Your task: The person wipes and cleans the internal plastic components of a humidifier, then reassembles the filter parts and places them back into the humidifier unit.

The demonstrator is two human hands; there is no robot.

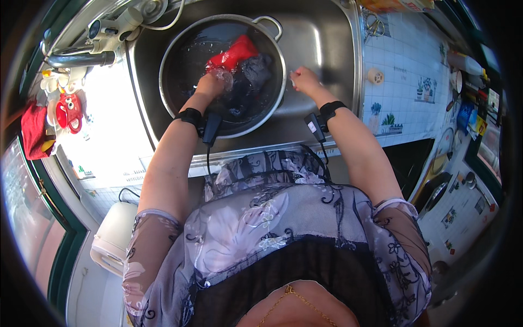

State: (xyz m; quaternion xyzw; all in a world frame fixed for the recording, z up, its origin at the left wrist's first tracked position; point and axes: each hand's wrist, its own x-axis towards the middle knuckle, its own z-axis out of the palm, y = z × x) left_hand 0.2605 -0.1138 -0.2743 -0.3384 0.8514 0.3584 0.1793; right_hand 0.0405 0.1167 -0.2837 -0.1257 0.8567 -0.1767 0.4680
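A round metal basin with a loop handle stands in the stainless-steel sink, holding water. A red cloth and a dark cloth lie wet in it, partly under water. Over the basin, just below the red cloth, is my left hand; a clear, shiny patch covers its fingertips, and I cannot tell whether this is water or a transparent thing. To the right of the basin's rim, my right hand hangs over the sink with fingers curled. Something small and pale shows at its fingertips, too unclear to name. Both wrists wear black straps with cabled devices.
The sink's steel rim borders a tile-patterned counter on the right, with scissors and a small round wooden-looking piece on it. A faucet and a red mug are at the left. A white container stands lower left.
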